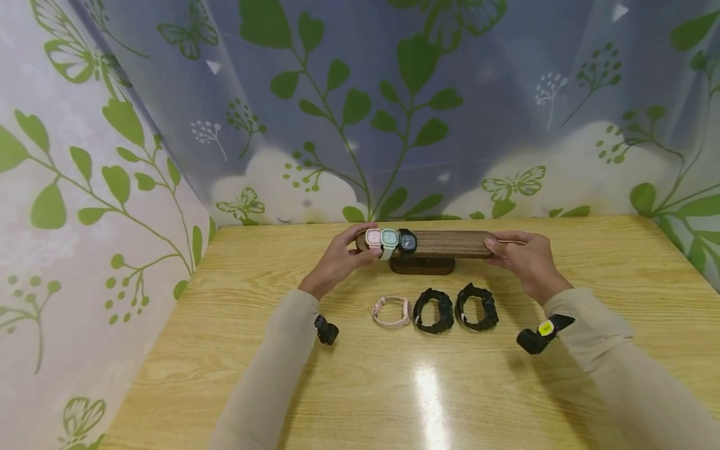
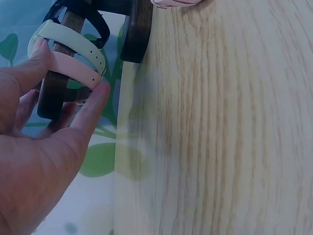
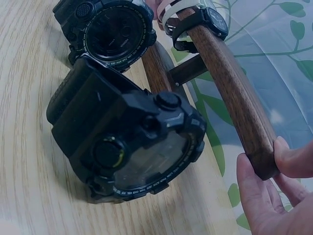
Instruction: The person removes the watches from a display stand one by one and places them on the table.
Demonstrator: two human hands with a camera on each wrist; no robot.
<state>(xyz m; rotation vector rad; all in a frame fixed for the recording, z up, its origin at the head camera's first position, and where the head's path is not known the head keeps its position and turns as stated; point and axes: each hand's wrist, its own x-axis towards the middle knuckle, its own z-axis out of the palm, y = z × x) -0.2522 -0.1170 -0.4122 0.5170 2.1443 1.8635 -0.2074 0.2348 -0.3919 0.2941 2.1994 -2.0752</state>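
Watch stand (image 1: 458,244), black watch (image 3: 117,35) reading "LON"

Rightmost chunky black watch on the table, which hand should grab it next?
Probably right: the right hand is nearer that black watch and grips the bare end of the brown wooden bar; the left hand holds the pink square-faced watch.

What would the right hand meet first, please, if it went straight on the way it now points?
Sliding along the wooden bar it grips, the right hand would probably meet the black watch around that bar first.
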